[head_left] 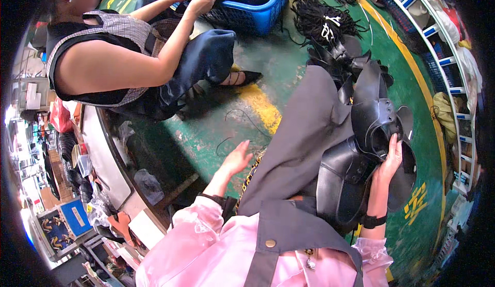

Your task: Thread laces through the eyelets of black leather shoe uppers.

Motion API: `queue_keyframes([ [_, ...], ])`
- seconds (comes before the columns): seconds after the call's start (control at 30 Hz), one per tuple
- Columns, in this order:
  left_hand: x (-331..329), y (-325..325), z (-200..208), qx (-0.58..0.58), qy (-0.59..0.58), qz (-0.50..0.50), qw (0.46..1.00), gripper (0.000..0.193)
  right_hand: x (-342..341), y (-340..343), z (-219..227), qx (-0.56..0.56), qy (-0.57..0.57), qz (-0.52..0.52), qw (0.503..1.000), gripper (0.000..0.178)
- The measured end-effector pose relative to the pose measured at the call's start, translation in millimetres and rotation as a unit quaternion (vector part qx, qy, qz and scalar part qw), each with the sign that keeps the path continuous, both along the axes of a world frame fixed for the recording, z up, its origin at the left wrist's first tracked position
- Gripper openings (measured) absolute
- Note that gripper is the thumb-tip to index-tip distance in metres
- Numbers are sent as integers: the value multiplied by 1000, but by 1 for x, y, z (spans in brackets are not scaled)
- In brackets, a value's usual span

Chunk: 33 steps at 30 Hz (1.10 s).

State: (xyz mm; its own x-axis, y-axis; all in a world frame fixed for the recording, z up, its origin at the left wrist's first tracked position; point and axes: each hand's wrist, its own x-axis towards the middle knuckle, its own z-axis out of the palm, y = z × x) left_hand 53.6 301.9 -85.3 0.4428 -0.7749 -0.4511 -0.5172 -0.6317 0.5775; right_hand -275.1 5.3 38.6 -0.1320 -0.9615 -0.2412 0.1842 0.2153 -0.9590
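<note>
- holding a smooth black leather shoe upper with round metal eyelets (375, 116) in my right hand (388, 164); its fingers are nearly straight, close together and pressed on the rim of the opening, the thumb mostly hidden from me.
- that upper sits along the right edge of my plain dark-grey cloth apron (296, 127).
- a second black leather upper, broad and curved with a row of eyelets (337, 181), lies nearer my waist, over the same right edge.
- flat rounded black pieces (406, 171) show past my right hand; i cannot tell whether they are joined to the uppers.
- my left hand (236, 160) is out over the green floor (278, 55), just beside the apron's left edge, fingers loosely spread and nothing seen in them.
- past the apron's far edge i have more black leather pieces (335, 55), near a tangled bundle of thin black laces with white ties (313, 21).
- across from me, a person in a checked apron (126, 29) has both hands together near the front left corner of a blue plastic basket (265, 16) heaped with black pieces.
</note>
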Motion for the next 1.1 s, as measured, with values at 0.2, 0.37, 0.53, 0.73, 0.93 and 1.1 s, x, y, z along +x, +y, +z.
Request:
queue_keyframes([
  [0.2,-3,-12,6,101,2,-103,990,45,-11,4,3,-14,37,-20,999,14],
  [0.37,-2,-55,59,-120,-42,-26,992,22,-9,6,-13,-28,121,9,992,10],
  [0.53,-35,-126,135,-302,-5,-74,950,21,25,11,2,-36,50,38,997,11],
  [0.73,-82,-191,197,-424,-24,-220,878,23,35,20,9,-93,213,84,969,16],
  [0.93,-93,-230,232,-460,-25,-253,851,23,51,51,25,-218,316,191,903,14],
  [1.1,-111,-283,222,-340,-23,-356,870,20,56,66,22,-254,347,197,881,12],
])
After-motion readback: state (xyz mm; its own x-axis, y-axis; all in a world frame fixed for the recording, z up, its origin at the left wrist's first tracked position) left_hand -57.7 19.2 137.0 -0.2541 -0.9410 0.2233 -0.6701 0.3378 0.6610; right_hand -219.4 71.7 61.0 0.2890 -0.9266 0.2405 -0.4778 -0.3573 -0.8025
